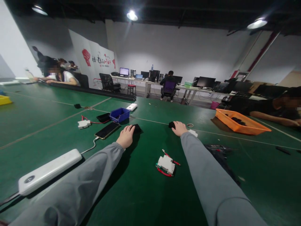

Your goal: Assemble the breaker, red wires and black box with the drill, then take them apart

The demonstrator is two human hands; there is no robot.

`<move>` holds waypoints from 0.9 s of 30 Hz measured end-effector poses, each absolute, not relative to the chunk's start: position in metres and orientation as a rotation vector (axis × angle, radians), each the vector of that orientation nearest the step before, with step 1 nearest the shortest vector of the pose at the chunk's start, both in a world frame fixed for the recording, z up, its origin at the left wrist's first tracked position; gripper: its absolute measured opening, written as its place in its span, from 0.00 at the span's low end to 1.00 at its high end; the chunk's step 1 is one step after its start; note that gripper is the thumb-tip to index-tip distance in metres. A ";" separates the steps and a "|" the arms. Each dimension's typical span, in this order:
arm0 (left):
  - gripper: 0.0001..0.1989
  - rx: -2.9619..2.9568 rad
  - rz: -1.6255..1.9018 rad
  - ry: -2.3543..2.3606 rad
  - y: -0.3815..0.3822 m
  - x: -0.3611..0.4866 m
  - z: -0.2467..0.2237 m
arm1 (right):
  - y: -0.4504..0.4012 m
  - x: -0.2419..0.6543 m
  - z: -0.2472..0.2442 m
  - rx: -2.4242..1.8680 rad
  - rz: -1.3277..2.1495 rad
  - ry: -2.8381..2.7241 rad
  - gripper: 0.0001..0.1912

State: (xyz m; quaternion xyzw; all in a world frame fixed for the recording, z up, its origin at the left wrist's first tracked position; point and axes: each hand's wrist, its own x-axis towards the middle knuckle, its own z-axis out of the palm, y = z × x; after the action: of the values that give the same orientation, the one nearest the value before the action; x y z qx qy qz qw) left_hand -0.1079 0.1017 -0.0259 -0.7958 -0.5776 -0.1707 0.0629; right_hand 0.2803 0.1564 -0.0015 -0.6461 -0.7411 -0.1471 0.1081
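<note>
My left hand (pixel 126 136) is closed round one end of a small black block (pixel 136 128) just above or on the green table (pixel 141 194). Farther right, my right hand (pixel 180 128) has its fingers on another small black piece (pixel 171 125), whose exact kind I cannot make out. Between my forearms lies a white circuit breaker (pixel 166 164) with short red wires (pixel 164 173) at its ends. Past my right wrist, a white part (pixel 192 133) shows partly behind the sleeve.
Left of me are a white power bank (pixel 50 171) cabled to a phone (pixel 108 130), a blue bin (pixel 119 115) and another white breaker (pixel 84 124). To the right are a power drill (pixel 218 153) and an orange tray (pixel 240 124) holding black pieces. Other people sit around.
</note>
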 end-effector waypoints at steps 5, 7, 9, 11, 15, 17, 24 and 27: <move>0.36 -2.401 -0.543 -1.711 0.101 -0.107 -0.027 | 0.141 0.282 -0.003 -1.900 -0.411 -2.256 0.23; 0.36 -2.411 -0.551 -1.701 0.103 -0.108 -0.029 | 0.125 0.281 0.002 -1.875 -0.385 -2.316 0.23; 0.37 -2.428 -0.561 -1.681 0.106 -0.109 -0.031 | 0.102 0.279 0.007 -1.837 -0.349 -2.384 0.24; 0.37 -2.452 -0.556 -1.644 0.109 -0.111 -0.033 | 0.069 0.277 0.011 -1.778 -0.290 -2.447 0.23; 0.38 -2.479 -0.547 -1.584 0.112 -0.113 -0.033 | -0.015 0.273 0.014 -1.588 -0.099 -2.462 0.21; 0.37 -2.492 -0.567 -1.578 0.112 -0.112 -0.030 | -0.056 0.271 0.011 -1.548 -0.052 -2.371 0.20; 0.37 -2.491 -0.580 -1.622 0.102 -0.109 -0.019 | -0.107 0.282 -0.008 -1.508 -0.137 -1.943 0.17; 0.38 -2.498 -0.550 -1.621 0.101 -0.109 -0.018 | -0.099 0.289 -0.014 -1.544 -0.116 -1.905 0.16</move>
State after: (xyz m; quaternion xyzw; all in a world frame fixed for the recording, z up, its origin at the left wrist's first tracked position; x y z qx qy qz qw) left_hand -0.1086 0.1007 -0.0180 -0.8235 -0.5346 -0.1813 0.0568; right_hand 0.2886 -0.0986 -0.0140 -0.5922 -0.7307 -0.0446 0.3367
